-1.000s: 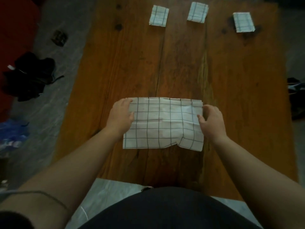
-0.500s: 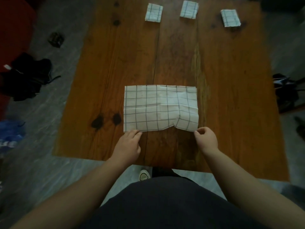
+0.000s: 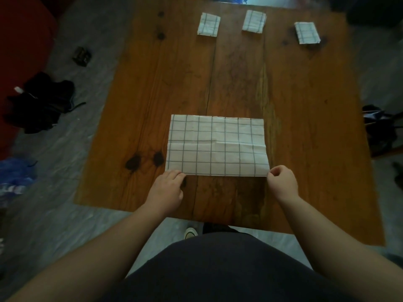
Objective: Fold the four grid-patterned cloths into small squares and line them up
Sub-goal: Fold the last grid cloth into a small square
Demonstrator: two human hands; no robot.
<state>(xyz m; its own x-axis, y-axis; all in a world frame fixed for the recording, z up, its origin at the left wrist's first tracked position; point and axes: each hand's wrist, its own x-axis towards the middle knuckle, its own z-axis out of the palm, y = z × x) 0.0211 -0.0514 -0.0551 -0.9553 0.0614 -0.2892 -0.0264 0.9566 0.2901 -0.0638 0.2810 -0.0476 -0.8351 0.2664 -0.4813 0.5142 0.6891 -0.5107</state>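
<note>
A white grid-patterned cloth [image 3: 217,144] lies spread as a wide rectangle on the wooden table [image 3: 305,127], near its front edge. My left hand [image 3: 168,188] pinches the cloth's near left corner. My right hand [image 3: 282,180] pinches the near right corner, lifted slightly off the wood. Three folded grid cloths sit in a row along the far edge: one on the left [image 3: 209,24], one in the middle [image 3: 254,21], one on the right [image 3: 307,33].
Dark clothing [image 3: 41,105] lies on the grey floor to the left, with a small dark object [image 3: 81,56] beyond it. A dark bag [image 3: 380,129] stands right of the table. A shoe [image 3: 191,232] shows under the table's near edge.
Both hands left the cloth's sides and came to its near corners. The near edge, rumpled before, is now pulled straight and the cloth lies flatter.
</note>
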